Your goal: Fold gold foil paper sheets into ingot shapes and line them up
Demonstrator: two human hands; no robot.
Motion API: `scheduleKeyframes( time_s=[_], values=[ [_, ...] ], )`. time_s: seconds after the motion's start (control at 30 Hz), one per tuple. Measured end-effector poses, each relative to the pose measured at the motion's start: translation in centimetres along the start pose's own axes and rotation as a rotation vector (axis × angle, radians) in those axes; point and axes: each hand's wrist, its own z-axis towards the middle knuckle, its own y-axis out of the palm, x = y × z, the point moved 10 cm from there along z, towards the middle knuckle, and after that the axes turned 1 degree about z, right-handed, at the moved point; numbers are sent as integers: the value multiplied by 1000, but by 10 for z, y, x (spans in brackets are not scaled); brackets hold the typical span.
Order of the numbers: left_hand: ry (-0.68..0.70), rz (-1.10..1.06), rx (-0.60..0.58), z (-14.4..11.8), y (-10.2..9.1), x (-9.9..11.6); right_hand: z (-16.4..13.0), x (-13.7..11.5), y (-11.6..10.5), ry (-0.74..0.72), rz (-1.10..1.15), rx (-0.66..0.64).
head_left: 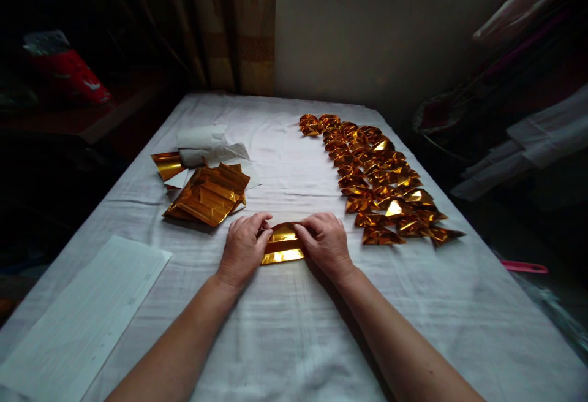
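A partly folded sheet of gold foil paper [282, 246] lies in front of me on the white cloth. My left hand [244, 246] pinches its left end between thumb and fingers. At its right end, my right hand [328, 242] grips the far edge the same way, and the far side bulges up slightly. Left of my hands sits a loose stack of gold foil sheets [206, 193]. To the right, several rows of folded gold foil pieces [376, 169] with pointed ends run back along the table.
Crumpled pale paper [202, 144] lies behind the foil stack. A lined white sheet [87, 316] rests at the table's left front. A red packet [76, 74] stands on a dark side table. Beyond the right table edge is a pink handle [523, 266]; curtains [252, 22] hang behind.
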Motion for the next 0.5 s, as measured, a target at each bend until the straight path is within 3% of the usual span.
scheduleKeyframes(
  time_s=[0.23, 0.4, 0.5],
  values=[
    [111, 74, -32, 1, 4, 7, -1, -2, 2, -8, -48, 7],
    [185, 95, -184, 9, 11, 10, -2, -3, -2, -10, -99, 41],
    [219, 110, -253, 12, 14, 10, 0, -17, -3, -121, -161, 20]
  ],
)
